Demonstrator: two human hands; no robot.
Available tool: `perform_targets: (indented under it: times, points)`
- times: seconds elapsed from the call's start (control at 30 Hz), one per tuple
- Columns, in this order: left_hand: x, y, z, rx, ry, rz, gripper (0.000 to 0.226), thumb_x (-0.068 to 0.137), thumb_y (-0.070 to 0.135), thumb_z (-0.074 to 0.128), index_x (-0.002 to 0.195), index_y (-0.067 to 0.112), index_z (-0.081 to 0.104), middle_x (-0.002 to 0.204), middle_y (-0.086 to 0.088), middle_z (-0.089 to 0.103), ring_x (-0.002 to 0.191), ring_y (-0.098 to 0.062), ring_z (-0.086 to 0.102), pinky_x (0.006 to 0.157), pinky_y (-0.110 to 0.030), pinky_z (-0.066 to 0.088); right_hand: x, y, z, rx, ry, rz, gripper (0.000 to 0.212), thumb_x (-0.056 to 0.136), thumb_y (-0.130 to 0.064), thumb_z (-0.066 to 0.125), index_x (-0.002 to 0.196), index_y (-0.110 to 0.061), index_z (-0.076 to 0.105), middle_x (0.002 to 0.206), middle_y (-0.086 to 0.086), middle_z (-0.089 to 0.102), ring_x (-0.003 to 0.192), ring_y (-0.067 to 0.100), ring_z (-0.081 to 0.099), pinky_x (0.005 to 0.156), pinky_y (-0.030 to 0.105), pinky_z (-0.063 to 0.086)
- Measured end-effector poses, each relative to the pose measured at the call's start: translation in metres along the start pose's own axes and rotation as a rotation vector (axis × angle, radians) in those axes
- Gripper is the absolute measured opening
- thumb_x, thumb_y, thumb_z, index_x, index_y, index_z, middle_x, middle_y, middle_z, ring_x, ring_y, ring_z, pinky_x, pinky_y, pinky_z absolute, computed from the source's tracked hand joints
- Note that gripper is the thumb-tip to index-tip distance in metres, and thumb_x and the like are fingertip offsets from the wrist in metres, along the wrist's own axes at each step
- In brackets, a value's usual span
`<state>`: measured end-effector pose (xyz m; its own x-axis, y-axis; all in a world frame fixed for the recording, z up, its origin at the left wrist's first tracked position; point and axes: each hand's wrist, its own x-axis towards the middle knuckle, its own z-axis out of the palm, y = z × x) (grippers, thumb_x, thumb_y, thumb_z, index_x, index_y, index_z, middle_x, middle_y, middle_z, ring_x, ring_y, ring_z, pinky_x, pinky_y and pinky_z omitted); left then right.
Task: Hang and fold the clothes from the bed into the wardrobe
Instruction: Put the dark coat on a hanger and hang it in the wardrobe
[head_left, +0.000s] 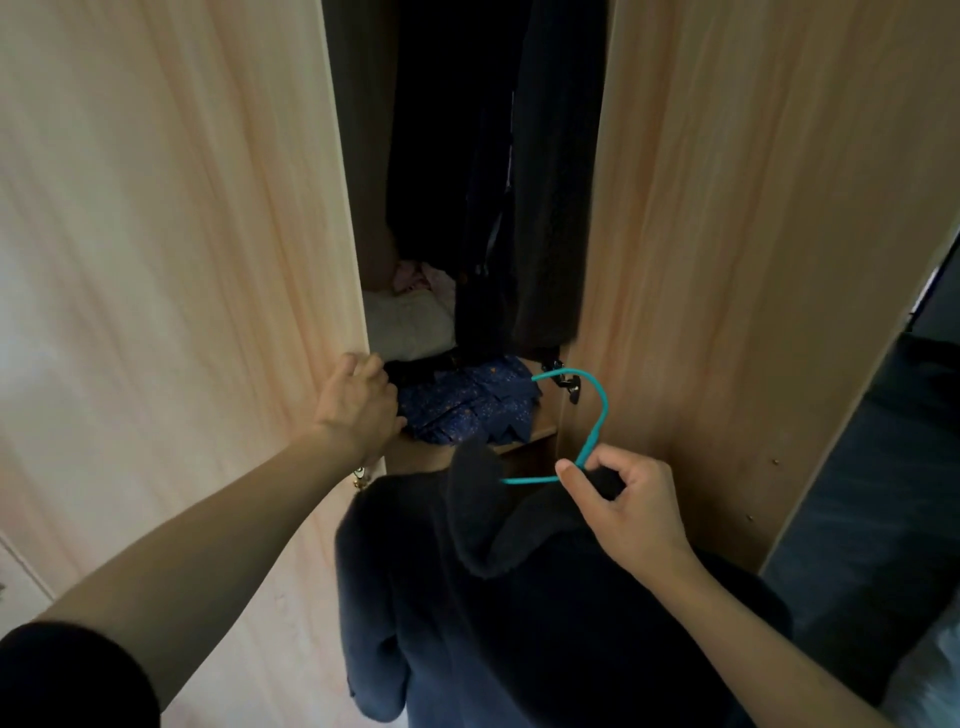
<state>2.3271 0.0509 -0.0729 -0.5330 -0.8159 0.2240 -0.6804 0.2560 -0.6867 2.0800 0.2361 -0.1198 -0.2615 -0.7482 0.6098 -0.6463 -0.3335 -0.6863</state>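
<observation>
A dark navy hoodie (467, 597) hangs on a teal hanger (592, 415) in front of the wardrobe opening. My right hand (623, 504) pinches the hanger's neck together with the hoodie's collar, the hook pointing up toward the wardrobe. My left hand (358, 405) grips the edge of the left wardrobe door (208, 260), fingers curled round it. Inside the wardrobe, dark clothes (519, 182) hang from above, their tops out of view.
The right wardrobe door (753, 260) stands open, with a hinge (569, 387) near the hook. On the shelf (540, 434) lie a blue patterned cloth (467, 410), a white folded item (410, 322) and a pink one (421, 275). A dark mirror-like panel (883, 467) is at the right.
</observation>
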Motion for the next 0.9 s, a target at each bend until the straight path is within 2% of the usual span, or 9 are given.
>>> perform_targets:
  times: [0.13,0.27,0.53,0.7,0.9]
  points:
    - [-0.027,0.01,-0.019,-0.005,0.002,0.011,0.04,0.101,0.045,0.034,0.124,0.022,0.058,0.124,0.003,0.056,0.13,-0.025,0.033,0.103,-0.042,0.029,-0.015,-0.001,-0.017,0.05,0.006,-0.009,0.028,0.084,-0.053,0.063,0.069,-0.03,0.061,0.057,-0.008,0.06,0.051,0.012,0.059,0.046,0.026,0.047]
    - [-0.059,0.023,-0.046,-0.008,-0.034,-0.013,0.033,0.097,0.03,0.04,0.124,0.019,0.057,0.128,0.0,0.054,0.135,-0.025,0.03,0.102,-0.038,0.031,-0.029,0.001,-0.041,0.081,-0.015,-0.023,0.028,0.084,-0.054,0.063,0.067,-0.032,0.06,0.057,-0.008,0.059,0.049,0.012,0.056,0.046,0.027,0.046]
    - [-0.129,0.051,-0.097,-0.001,-0.188,-0.108,0.051,0.092,0.03,0.052,0.139,0.012,0.044,0.152,-0.009,0.035,0.15,-0.023,0.011,0.103,-0.036,0.034,-0.062,0.008,-0.085,0.209,-0.069,-0.076,0.031,0.085,-0.052,0.065,0.062,-0.034,0.056,0.055,-0.009,0.057,0.046,0.009,0.053,0.045,0.017,0.041]
    - [-0.178,0.061,-0.121,0.016,-0.252,-0.15,0.051,0.094,0.028,0.048,0.141,0.011,0.043,0.154,-0.008,0.031,0.15,-0.023,0.011,0.101,-0.036,0.037,-0.086,0.006,-0.111,0.297,-0.108,-0.149,0.03,0.087,-0.045,0.066,0.061,-0.042,0.053,0.056,-0.012,0.055,0.049,0.007,0.054,0.048,0.008,0.036]
    - [-0.243,0.059,-0.141,0.013,-0.309,-0.206,0.054,0.094,0.026,0.045,0.146,0.014,0.037,0.159,-0.006,0.025,0.152,-0.021,0.009,0.106,-0.038,0.034,-0.106,-0.012,-0.115,0.343,-0.183,-0.181,0.029,0.087,-0.044,0.067,0.061,-0.039,0.055,0.059,-0.011,0.058,0.054,0.01,0.059,0.05,0.012,0.041]
